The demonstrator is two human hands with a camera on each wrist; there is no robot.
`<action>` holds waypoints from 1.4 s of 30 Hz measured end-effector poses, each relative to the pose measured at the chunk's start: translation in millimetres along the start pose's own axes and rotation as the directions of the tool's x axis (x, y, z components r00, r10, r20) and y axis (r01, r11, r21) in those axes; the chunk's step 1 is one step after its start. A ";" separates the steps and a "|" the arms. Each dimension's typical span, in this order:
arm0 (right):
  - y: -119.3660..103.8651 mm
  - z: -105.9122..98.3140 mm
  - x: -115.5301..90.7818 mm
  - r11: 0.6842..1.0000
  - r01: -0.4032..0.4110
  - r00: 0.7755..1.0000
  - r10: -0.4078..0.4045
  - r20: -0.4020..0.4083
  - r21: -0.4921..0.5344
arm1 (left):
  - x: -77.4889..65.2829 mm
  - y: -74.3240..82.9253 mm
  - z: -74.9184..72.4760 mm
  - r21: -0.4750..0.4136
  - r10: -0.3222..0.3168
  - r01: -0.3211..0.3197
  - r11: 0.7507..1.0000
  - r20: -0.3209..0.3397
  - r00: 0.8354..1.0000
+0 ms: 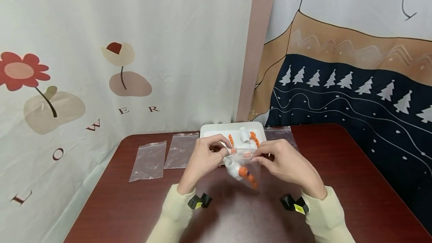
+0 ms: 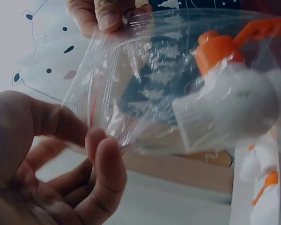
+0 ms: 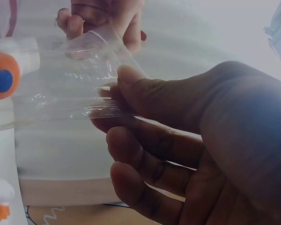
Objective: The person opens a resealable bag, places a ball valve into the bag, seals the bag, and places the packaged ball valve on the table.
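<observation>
A clear zip-top bag (image 1: 255, 168) hangs between the two hands above the table. Inside it lies a white plastic fitting (image 2: 239, 101) with an orange cap and an orange lever. My left hand (image 1: 210, 156) pinches one end of the bag's mouth between thumb and finger. At the opposite end, my right hand (image 1: 285, 162) pinches the mouth between thumb and forefinger, its other fingers loosely bent in the right wrist view. A blue dot (image 3: 3, 81) shows on the fitting's orange cap. Whether the zip is closed cannot be told.
Behind the hands stands a white tray (image 1: 210, 129) holding a white fitting (image 1: 244, 135) and orange pieces (image 1: 254, 138). Two flat clear bags (image 1: 148, 162) lie at the left; another bag (image 1: 282, 134) lies right of the tray. Curtains (image 1: 189, 48) hang behind the dark red table (image 1: 337, 168).
</observation>
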State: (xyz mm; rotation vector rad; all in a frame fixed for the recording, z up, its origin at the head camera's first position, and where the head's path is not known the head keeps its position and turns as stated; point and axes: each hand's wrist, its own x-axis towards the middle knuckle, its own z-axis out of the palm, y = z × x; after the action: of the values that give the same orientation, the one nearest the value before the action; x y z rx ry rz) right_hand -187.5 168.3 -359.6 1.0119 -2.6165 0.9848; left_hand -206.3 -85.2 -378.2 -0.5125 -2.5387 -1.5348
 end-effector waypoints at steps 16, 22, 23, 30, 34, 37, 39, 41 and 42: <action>7.9 -2.9 -1.0 1.000 -0.017 0.999 0.018 -0.034 0.026 | 0.4 -8.2 -7.4 0.205 0.219 -0.246 0.947 0.145 0.965; 10.9 -4.2 -1.3 0.999 -0.019 0.998 0.020 -0.053 0.028 | 2.3 -13.5 -7.5 0.175 0.291 -0.331 0.927 0.217 0.932; 11.4 -4.7 -1.7 0.999 -0.022 0.998 0.024 -0.060 0.028 | 2.5 -13.9 -7.8 0.148 0.303 -0.341 0.928 0.231 0.925; 14.9 -10.6 -4.6 0.998 -0.053 0.991 0.056 -0.118 0.030 | 4.3 -14.2 -9.6 0.029 0.371 -0.397 0.917 0.300 0.879; 15.3 -12.9 -5.3 0.996 -0.079 0.986 0.084 -0.143 0.042 | 5.5 -14.3 -9.1 0.002 0.393 -0.410 0.912 0.274 0.878; 16.1 -13.8 -5.2 0.994 -0.099 0.980 0.106 -0.170 0.049 | 5.2 -13.5 -9.9 -0.037 0.390 -0.392 0.919 0.227 0.893; 16.6 -14.2 -5.4 0.993 -0.110 0.974 0.118 -0.194 0.054 | 5.1 -12.9 -10.1 -0.067 0.384 -0.379 0.923 0.188 0.904; 17.4 -14.3 -5.3 0.992 -0.109 0.969 0.119 -0.219 0.057 | 5.3 -11.8 -10.0 -0.084 0.378 -0.370 0.925 0.147 0.914; 17.8 -14.4 -5.2 0.993 -0.105 0.966 0.116 -0.230 0.057 | 5.3 -11.4 -9.9 -0.091 0.372 -0.363 0.927 0.128 0.919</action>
State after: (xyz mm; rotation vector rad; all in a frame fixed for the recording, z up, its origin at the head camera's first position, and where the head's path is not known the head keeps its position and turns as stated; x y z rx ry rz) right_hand -196.2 190.1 -359.7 0.7156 -2.4880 1.1175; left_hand -215.8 -97.6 -381.5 -1.0761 -2.3141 -1.4873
